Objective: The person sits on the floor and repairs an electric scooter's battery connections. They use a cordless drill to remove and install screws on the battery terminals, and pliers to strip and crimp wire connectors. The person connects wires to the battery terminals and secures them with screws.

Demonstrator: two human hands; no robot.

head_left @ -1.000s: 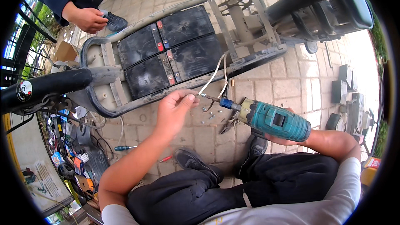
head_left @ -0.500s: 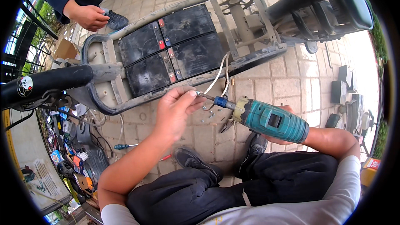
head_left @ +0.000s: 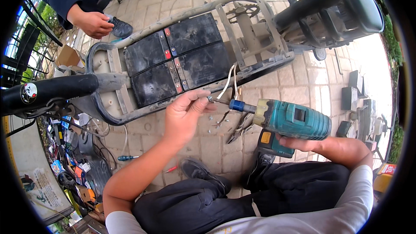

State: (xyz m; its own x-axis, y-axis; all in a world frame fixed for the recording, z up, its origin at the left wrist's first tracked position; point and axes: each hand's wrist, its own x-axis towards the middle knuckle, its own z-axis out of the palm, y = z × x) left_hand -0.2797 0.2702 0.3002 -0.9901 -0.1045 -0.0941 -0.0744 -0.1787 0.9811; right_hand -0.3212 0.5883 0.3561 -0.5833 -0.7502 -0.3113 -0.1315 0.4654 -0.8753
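- I have the teal power drill (head_left: 301, 119) in front of me, above the paving (head_left: 203, 143), its bit (head_left: 224, 101) pointing to my left.
- A small metal piece (head_left: 211, 99) sits at the bit's tip, too small for me to make out exactly.
- The fingers (head_left: 200, 104) of my left hand (head_left: 181, 119) are pinched together on that piece.
- My right hand (head_left: 299, 143) is clamped round the drill's grip, partly hidden behind its body.
- Just past the bit, white wires (head_left: 227, 84) hang at the near rail of the dusty vehicle frame (head_left: 149, 109).
- Four black battery blocks (head_left: 201, 62) lie side by side within that frame.
- Below the drill's nose, pliers (head_left: 239, 130) rest on the paving, near some loose small screws (head_left: 218, 121).
- To my left lie a blue-handled screwdriver (head_left: 127, 158) and a thin red tool (head_left: 171, 169), the latter near my left shoe (head_left: 196, 170).
- Across the frame, another person's hand (head_left: 93, 24) hangs above the far side.
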